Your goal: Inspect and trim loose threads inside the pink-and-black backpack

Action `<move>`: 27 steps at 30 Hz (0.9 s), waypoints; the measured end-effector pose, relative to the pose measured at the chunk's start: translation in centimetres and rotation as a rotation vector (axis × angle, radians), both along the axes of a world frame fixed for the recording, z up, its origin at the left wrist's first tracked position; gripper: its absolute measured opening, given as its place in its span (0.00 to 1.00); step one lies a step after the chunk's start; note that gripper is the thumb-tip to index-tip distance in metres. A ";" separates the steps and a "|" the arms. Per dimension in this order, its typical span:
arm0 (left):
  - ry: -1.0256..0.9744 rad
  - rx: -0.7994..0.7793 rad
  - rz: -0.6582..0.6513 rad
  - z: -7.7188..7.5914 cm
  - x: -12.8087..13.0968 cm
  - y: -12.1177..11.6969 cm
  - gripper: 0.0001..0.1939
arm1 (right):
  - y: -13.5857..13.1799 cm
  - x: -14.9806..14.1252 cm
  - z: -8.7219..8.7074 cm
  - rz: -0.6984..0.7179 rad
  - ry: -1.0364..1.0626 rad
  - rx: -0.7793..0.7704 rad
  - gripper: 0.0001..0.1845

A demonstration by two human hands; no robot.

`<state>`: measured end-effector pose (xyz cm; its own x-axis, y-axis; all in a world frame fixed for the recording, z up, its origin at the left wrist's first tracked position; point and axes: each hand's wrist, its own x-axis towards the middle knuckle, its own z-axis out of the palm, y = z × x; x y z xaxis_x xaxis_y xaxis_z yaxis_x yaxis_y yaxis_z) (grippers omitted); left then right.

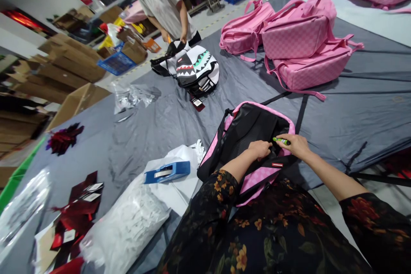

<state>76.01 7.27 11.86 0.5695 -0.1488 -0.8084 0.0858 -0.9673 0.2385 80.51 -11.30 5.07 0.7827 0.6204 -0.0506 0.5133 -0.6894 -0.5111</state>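
A pink and black backpack (257, 126) lies tilted at the table's near edge, against my body, with its black side facing up. My left hand (259, 150) rests on its black fabric, fingers bent and seeming to pinch it; the fingertips are partly hidden. Close beside it, at the bag's right edge, my right hand (297, 145) is closed around a slim lime-green and black pen-like tool (281, 141). The tool's tip points toward my left hand, over the bag.
Pink backpacks (295, 36) are piled farther back. Across the table (135, 145), a person handles a white and black backpack (197, 68). To my left are a blue tape dispenser (167, 172), a stuffed plastic bag (128, 218) and dark red tags (80, 205). Cardboard boxes (64, 60) stand beyond.
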 end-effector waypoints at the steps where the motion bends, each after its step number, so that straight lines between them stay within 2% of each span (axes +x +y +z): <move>1: -0.002 -0.003 -0.001 -0.1 0.0 0.0 0.27 | 0.1 -0.1 0.1 0.008 -0.013 -0.008 0.16; 6: -0.003 -0.014 -0.007 -0.4 -0.1 0.1 0.26 | 0.4 0.1 0.5 0.123 -0.044 -0.067 0.13; 10: -0.017 -0.006 -0.009 -0.5 -0.2 0.1 0.27 | 0.4 0.1 0.6 0.159 -0.095 -0.108 0.16; 14: -0.023 -0.005 -0.016 -0.4 -0.2 0.1 0.25 | 0.3 0.0 0.7 0.250 -0.122 -0.121 0.14; 19: -0.033 0.016 -0.030 -0.3 -0.2 0.0 0.24 | 0.3 0.2 0.5 0.267 -0.168 -0.144 0.17; 23: -0.035 0.020 -0.041 -0.3 -0.2 0.0 0.24 | 0.3 0.6 0.6 0.338 -0.152 -0.149 0.14; 27: -0.042 0.025 -0.042 -0.4 -0.4 0.1 0.25 | 0.3 0.7 0.7 0.334 -0.153 -0.164 0.17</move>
<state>75.61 7.34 11.49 0.5971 -0.1533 -0.7874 0.0356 -0.9755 0.2170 81.24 -11.04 5.78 0.5455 0.8353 -0.0683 0.7847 -0.5377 -0.3086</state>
